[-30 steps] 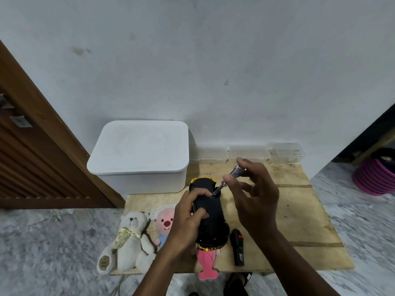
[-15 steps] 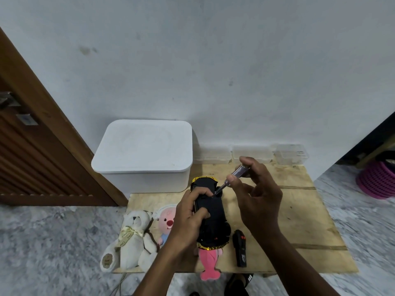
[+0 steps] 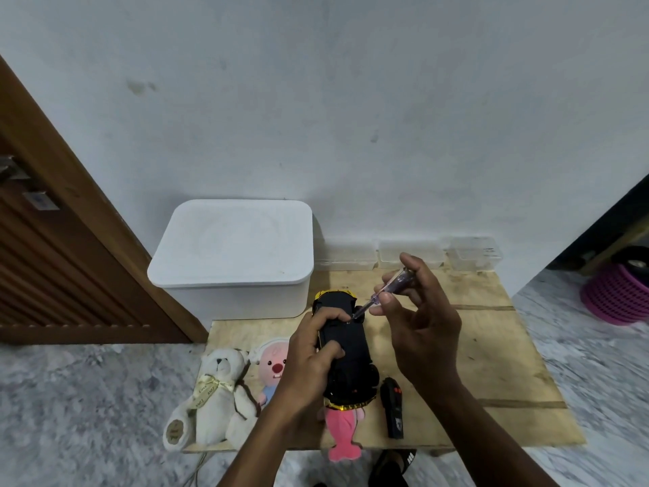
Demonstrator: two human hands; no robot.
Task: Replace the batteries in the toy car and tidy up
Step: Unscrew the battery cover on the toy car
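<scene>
Motion in the head view over the last second is slight. Your right hand (image 3: 421,332) still pinches the screwdriver (image 3: 386,288) handle between thumb and fingertips, with the other fingers loosely curled. The tip sits on the same spot of the toy car (image 3: 351,353) as before, by the wheel near its far end. Your left hand (image 3: 309,360) stays wrapped round the car's left flank, fingers pressed on the black underside. Only the framing has shifted a little. That reads as a screw still being worked, so the battery cover is probably not yet off and the swap has not begun.

The car is belly-up at lower centre of the frame, over the wooden table (image 3: 491,363), between the pink plush (image 3: 272,363) on the left and the black remote (image 3: 392,405) on the right. Its long axis runs up the frame, leaning a touch left. One yellow-trimmed end faces the white box (image 3: 231,254), the other the lower edge. Nose and tail cannot be told apart here.
</scene>
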